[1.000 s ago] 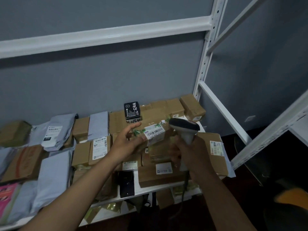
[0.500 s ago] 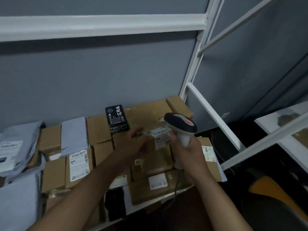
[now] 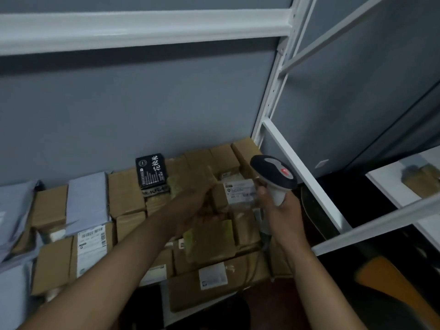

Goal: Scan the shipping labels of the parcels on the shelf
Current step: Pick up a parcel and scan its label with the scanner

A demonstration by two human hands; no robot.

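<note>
Scanner beside a labelled parcel
Left hand (image 3: 202, 206) grips a small cardboard parcel (image 3: 228, 196); right hand (image 3: 282, 210) grips the barcode scanner (image 3: 273, 175).

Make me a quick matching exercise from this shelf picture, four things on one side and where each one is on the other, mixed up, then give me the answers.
Things:
1. barcode scanner
2. small labelled parcel
3. black box with white lettering
4. grey mailer bag

Places:
A. at the back of the shelf against the wall
B. gripped in the right hand
C. lying on brown boxes at the left
D. held up by the left hand

Pairs: 1-B, 2-D, 3-A, 4-C
</note>
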